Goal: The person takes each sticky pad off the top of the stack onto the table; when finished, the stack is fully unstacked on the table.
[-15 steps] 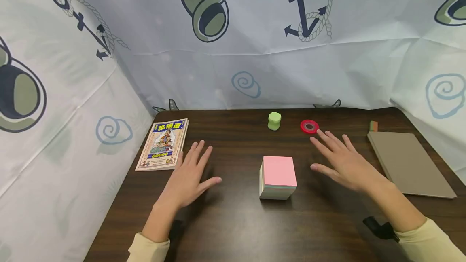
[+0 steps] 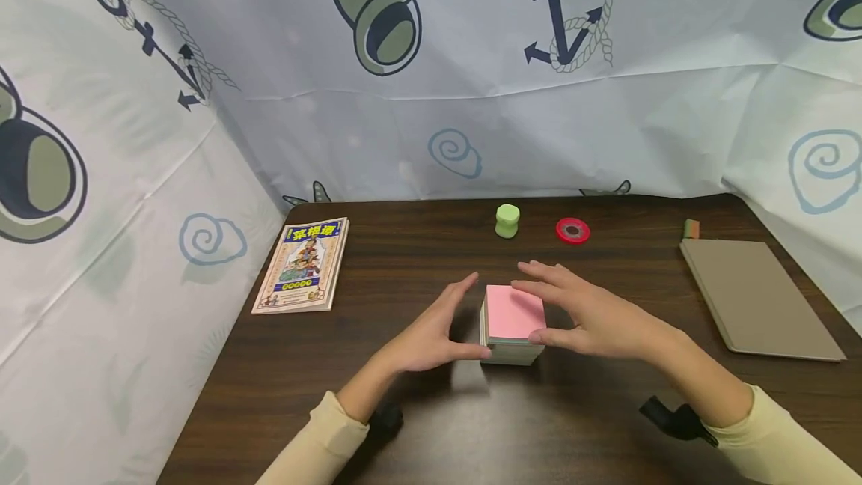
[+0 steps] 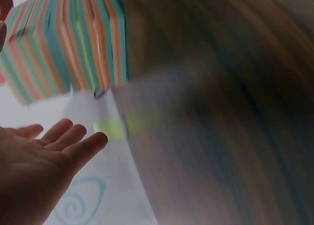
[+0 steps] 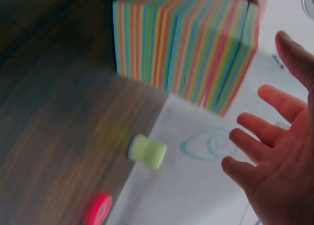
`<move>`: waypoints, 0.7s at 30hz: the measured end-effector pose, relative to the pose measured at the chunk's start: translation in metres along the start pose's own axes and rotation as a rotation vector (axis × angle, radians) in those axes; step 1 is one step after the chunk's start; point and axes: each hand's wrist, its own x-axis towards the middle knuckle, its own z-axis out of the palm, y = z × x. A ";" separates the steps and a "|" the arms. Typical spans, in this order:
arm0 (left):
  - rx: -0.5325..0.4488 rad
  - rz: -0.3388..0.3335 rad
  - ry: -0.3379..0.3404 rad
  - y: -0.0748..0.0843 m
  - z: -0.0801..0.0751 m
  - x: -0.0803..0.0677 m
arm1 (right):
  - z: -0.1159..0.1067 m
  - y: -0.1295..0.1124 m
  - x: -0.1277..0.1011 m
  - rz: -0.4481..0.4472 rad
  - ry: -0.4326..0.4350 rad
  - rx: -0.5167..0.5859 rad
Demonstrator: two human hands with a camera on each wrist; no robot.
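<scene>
Both hands flank the paper block (image 2: 515, 324) mid-counter (image 2: 417, 410), fingers straight and spread; the left hand (image 2: 431, 335) is just beside its left face, the right hand (image 2: 592, 320) hovers over its right edge. Nothing is gripped or lifted yet. The block has a pink top and rainbow-striped sides.

Illustrated book (image 2: 302, 266), green roll (image 2: 507, 221), red ring (image 2: 572, 231), grey notebook (image 2: 757, 298)

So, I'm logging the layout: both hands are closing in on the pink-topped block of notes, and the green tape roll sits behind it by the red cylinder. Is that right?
Not quite: the colours are swapped. The head view shows a red tape roll and a green cylinder. Both hands, left hand and right hand, do flank the block of notes.
</scene>
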 end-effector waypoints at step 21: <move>-0.225 0.030 -0.005 0.002 0.028 0.026 | 0.015 -0.008 0.016 -0.042 -0.027 -0.015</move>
